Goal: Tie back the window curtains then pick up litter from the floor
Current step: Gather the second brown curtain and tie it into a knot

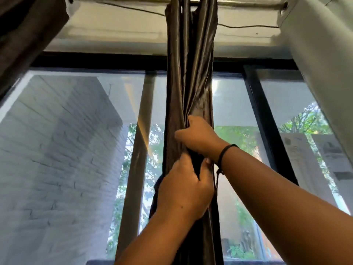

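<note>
A shiny dark brown satin curtain point(188, 73) hangs gathered into a narrow bunch at the middle of the scene, from a grey metal rod point(248, 4) at the top down past the bottom edge. Both hands grip this bunch in front of the black-framed window point(257, 104). The right hand point(198, 136), higher up, has its fingers curled into the folds and clamped on the fabric; a thin black cord bracelet point(225, 152) circles its wrist, with a loose end hanging down. The left hand point(185, 188), just below and touching the right wrist area, wraps around the gathered fabric with thumb and fingers closed on it, pinching a darker fold between them. At the far left top corner hangs another dark brown curtain point(28, 35). Through the glass, a white brick wall point(57, 150) stands on the left and green foliage point(309, 119) shows on the right.
</note>
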A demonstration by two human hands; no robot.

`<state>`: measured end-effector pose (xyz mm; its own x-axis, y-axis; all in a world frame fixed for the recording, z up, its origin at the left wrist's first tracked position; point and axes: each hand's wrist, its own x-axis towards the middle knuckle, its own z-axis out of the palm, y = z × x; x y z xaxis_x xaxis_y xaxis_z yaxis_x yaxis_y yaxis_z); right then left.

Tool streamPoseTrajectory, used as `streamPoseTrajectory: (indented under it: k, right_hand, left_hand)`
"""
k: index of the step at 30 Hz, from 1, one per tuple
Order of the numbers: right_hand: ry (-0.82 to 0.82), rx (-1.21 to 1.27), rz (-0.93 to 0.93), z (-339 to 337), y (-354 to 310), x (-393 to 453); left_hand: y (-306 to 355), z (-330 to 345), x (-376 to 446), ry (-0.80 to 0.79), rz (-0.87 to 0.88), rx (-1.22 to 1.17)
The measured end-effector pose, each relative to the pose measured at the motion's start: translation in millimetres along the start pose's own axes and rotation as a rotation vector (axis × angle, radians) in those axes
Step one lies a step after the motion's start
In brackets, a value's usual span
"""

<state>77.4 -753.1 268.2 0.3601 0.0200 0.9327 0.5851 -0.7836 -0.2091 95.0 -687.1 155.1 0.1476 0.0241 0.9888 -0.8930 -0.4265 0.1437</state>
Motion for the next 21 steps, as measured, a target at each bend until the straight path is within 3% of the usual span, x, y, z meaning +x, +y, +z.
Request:
streamPoseTrajectory:
  k: [6,11,17,19,21]
  right_hand:
    - [-0.097,0.158,0.273,5,63,-51]
    - [-0.042,0.220,0.299,16,96,-84]
    - [0.017,0.301,0.247,36,103,-102]
    - [0.029,0.323,0.233,42,101,-103]
    - [0.030,0.357,0.223,47,99,-103]
  left_hand:
    - [-3,39,-41,-0.133,-0.061,-0.026]
    - [-9,49,-70,-0.182,-0.082,0.038]
    - [-9,14,-72,0.228,0.046,0.049]
    - [-10,1,-66,0.366,0.006,0.052]
    - [-14,-10,-56,0.398,-0.158,-0.030]
